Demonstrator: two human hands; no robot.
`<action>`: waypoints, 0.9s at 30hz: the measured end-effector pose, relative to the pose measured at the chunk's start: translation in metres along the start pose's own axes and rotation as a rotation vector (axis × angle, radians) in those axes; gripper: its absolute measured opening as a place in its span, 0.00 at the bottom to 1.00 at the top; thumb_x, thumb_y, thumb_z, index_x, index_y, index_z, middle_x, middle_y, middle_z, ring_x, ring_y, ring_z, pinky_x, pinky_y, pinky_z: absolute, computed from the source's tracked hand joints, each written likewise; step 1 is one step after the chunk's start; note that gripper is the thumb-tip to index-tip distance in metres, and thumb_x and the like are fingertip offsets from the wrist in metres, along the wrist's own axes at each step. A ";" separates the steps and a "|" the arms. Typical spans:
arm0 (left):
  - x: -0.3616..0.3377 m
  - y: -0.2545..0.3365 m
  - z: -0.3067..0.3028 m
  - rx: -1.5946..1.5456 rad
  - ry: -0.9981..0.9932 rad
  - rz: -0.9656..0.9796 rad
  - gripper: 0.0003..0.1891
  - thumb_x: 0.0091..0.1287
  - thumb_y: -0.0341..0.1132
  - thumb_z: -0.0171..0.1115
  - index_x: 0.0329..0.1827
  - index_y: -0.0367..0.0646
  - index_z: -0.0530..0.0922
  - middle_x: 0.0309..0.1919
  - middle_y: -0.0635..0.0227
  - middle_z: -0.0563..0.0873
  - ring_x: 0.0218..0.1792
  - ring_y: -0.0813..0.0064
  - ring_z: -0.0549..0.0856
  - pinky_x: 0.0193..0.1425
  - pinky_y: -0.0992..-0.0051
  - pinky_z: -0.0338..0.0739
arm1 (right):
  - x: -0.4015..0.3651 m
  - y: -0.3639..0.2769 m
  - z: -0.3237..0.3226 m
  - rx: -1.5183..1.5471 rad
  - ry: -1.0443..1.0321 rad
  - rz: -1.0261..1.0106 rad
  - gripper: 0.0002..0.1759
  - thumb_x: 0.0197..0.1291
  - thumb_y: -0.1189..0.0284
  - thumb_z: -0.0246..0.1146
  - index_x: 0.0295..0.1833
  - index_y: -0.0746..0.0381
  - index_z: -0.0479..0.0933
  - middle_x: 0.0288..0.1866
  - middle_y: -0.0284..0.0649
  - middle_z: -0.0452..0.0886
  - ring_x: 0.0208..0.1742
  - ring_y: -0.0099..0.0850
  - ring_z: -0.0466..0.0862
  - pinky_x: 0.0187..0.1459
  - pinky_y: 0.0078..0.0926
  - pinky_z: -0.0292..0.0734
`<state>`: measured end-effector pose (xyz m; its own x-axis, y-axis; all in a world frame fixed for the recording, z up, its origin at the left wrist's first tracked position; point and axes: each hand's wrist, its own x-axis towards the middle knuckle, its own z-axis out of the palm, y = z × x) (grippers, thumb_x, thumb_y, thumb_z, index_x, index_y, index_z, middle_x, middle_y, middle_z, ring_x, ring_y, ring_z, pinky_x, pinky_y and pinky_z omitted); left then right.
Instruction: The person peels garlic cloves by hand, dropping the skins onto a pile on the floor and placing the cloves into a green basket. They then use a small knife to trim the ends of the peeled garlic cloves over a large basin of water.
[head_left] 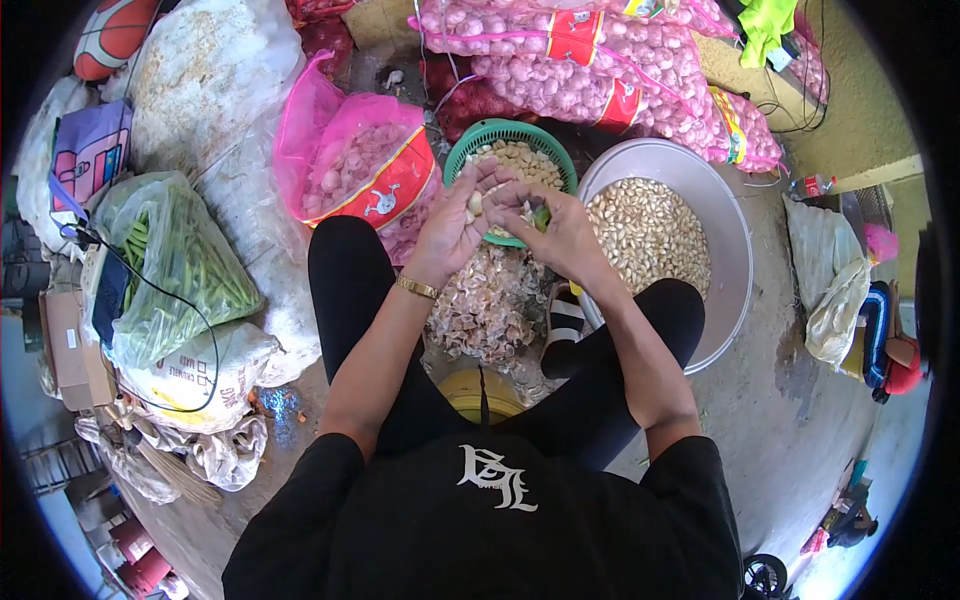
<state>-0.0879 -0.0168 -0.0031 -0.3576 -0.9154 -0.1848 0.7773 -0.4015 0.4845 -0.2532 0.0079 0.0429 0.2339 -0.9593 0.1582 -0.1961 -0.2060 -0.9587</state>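
Observation:
My left hand (453, 232), with a bracelet at the wrist, is palm up and holds a pale garlic clove (475, 204) by the thumb and fingers. Close beside it, my right hand (562, 238) has its fingers curled round a small green thing (541, 216), mostly hidden. Both hands are over a green plastic basket (463, 150) holding peeled garlic cloves (520, 160). Below them on the floor lies a heap of garlic skins (482, 310). A wide grey basin (735, 255) of unpeeled cloves (645, 225) stands right of my right hand.
An opened pink mesh sack of garlic (350, 165) stands left of the basket. Full garlic sacks (650, 70) are stacked behind. A plastic bag of green pods (185, 265) is at the left. A yellow tub or stool (475, 392) shows between my legs.

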 end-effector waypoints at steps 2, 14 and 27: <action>-0.002 -0.002 -0.005 0.038 -0.038 0.011 0.22 0.79 0.43 0.46 0.66 0.33 0.67 0.59 0.51 0.78 0.57 0.65 0.82 0.62 0.70 0.79 | 0.006 0.004 0.009 -0.057 0.001 -0.038 0.12 0.55 0.70 0.72 0.42 0.66 0.82 0.38 0.45 0.85 0.40 0.33 0.84 0.48 0.31 0.76; -0.031 0.028 -0.008 0.189 0.068 0.073 0.16 0.73 0.33 0.58 0.61 0.36 0.72 0.56 0.60 0.81 0.51 0.78 0.84 0.60 0.79 0.81 | 0.029 0.019 0.039 0.147 0.120 0.015 0.13 0.58 0.69 0.71 0.43 0.67 0.83 0.36 0.38 0.84 0.39 0.22 0.80 0.44 0.23 0.75; -0.046 0.047 -0.016 0.213 0.145 0.079 0.14 0.72 0.32 0.60 0.56 0.36 0.77 0.48 0.61 0.85 0.45 0.77 0.87 0.48 0.80 0.87 | 0.026 0.001 0.040 0.158 -0.078 0.198 0.18 0.67 0.62 0.62 0.52 0.65 0.76 0.41 0.34 0.79 0.43 0.21 0.77 0.37 0.22 0.74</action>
<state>-0.0264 0.0060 0.0142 -0.2104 -0.9444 -0.2527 0.6678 -0.3277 0.6683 -0.2097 -0.0100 0.0363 0.2798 -0.9588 -0.0487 -0.0954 0.0227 -0.9952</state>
